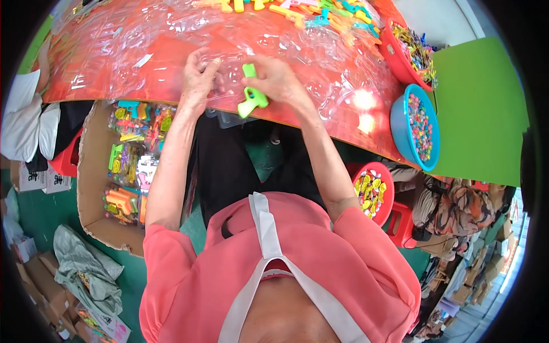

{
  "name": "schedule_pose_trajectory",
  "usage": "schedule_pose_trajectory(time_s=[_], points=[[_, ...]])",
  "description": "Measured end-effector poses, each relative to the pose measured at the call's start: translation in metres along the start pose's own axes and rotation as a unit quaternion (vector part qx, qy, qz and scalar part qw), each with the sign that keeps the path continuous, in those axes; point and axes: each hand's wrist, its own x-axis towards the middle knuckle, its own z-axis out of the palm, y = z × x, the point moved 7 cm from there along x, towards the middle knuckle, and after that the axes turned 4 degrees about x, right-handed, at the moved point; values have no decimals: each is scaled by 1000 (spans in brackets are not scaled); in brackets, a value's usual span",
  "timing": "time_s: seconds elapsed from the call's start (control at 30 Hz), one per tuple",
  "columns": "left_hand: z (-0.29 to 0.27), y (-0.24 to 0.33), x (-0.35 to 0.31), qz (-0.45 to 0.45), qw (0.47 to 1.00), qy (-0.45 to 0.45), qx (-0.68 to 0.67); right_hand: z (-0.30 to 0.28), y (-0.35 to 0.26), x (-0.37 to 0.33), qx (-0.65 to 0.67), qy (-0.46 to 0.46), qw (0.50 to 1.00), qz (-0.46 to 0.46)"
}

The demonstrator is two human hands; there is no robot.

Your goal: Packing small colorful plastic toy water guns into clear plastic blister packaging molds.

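Observation:
A bright green toy gun (pixel 253 100) is gripped in my right hand (pixel 275 81), its handle toward me, over the table's near edge. My left hand (pixel 200 79) is to the left of it, fingers curled and pinching the edge of a clear plastic blister shell (pixel 231 64). The shell spreads between my two hands, and its outline is hard to trace against other clear shells. Many more clear shells (pixel 131 46) lie across the red tabletop (pixel 74 86).
Toy guns in several colours (pixel 286 14) are heaped at the table's far side. A blue basin (pixel 398 128) of small beads and a red basin (pixel 389 54) stand at the right. Below is a red tub (pixel 387 194) of yellow pieces. A cardboard box (pixel 91 188) holds packed toys.

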Motion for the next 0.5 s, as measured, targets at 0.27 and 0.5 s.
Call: schedule_pose_trajectory(time_s=[0.27,0.5], points=[[-32,40,-4,63,929,52,361,-44,-31,-37,39,87,994,-44],[46,75,-72,314,732,-72,601,-148,28,-40,-184,210,960,-39]])
